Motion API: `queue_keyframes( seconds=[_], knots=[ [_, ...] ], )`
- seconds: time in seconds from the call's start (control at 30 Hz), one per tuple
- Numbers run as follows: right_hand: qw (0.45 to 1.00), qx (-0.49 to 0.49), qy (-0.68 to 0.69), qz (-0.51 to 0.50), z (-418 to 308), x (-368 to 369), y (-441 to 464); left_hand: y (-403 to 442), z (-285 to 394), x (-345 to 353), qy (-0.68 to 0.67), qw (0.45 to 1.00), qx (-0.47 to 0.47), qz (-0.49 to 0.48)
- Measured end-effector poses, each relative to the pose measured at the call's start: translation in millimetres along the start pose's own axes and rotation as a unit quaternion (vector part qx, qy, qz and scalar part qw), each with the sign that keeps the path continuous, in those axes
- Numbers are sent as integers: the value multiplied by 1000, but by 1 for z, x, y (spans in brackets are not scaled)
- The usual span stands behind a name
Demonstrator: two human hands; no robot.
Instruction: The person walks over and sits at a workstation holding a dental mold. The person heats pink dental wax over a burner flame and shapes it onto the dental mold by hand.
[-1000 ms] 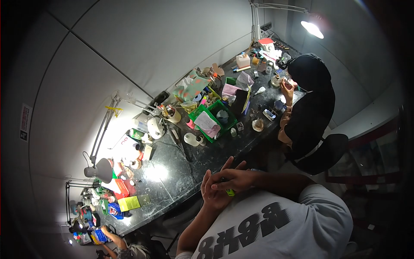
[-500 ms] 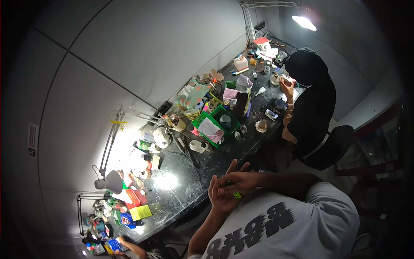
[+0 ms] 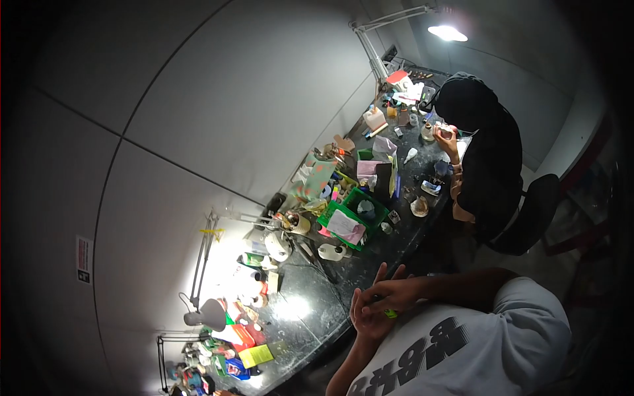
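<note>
In front of my white shirt, my two hands overlap close to the front edge of the bench. My right hand lies across my left, its fingers curled over the palm. Beneath it, my left hand has several fingers stretched out past the right one. A small yellow-green thing shows by the right hand's lower edge; most of it is hidden and I cannot make out its kind. Nearest on the bench are a pale bottle lying on its side and a green basket with a pinkish paper in it.
A co-worker in black sits at the bench's far end, fingers around a small pinkish thing. Lamps stand along the wall. The dark bench carries bottles, tools, a yellow card and a brown-and-white round piece.
My view has turned, so the bench and things appear farther right and lower. My hands stay overlapped in much the same pose. The co-worker's hand at lower left has mostly left the view.
</note>
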State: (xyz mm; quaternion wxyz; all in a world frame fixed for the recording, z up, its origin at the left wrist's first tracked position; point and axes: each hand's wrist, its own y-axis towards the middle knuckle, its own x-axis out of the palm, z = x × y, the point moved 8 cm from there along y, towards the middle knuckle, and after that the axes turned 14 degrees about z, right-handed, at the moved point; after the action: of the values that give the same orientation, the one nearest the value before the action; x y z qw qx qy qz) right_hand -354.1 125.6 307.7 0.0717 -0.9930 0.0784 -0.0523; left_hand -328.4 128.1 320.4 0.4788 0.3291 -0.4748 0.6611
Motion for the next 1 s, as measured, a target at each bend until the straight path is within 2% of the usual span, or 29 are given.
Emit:
queue_keyframes(
  seconds=[0.1, 0.2, 0.27, 0.3, 0.33, 0.4, 0.47, 0.57, 0.67, 0.77, 0.83, 1.0],
  knots=[
    [1000, -3, 2, 14, 17, -1, 6, 1, -4, -12, 39, 999, -5, 32],
    [999, -5, 53, -6, 18, 0, 6, 0, -1, 0, -19, 999, -23, -36],
    [998, -15, 55, -7, 16, -1, 5, 7, -9, -37, -10, 997, -20, 75],
    [998, -23, 62, -10, 10, -4, 2, 10, -9, -41, -11, 997, -19, 70],
    [1000, -17, 6, 9, 4, -8, -3, 11, -9, -48, 15, 996, -5, 85],
    [1000, -15, 19, 10, 4, -10, -3, 10, -10, -52, 43, 993, 6, 106],
    [999, -18, 35, 13, 11, -8, 1, 12, -12, -30, 15, 999, -18, 36],
    [998, -16, 64, -10, 22, -3, 5, 10, -12, -11, -3, 999, -33, 1],
    [999, 1, 41, 20, 18, -6, 2, 11, -12, -14, -16, 999, -37, -3],
    [995, 38, 95, 4, 11, -2, -4, 7, -12, -7, -54, 998, -36, -11],
    [996, -32, 74, 24, 11, -3, 0, 5, -12, -5, -54, 998, -35, -10],
    [1000, 16, -13, 10, 14, -5, -5, 1, -12, -2, -58, 998, -30, -8]
  ],
)
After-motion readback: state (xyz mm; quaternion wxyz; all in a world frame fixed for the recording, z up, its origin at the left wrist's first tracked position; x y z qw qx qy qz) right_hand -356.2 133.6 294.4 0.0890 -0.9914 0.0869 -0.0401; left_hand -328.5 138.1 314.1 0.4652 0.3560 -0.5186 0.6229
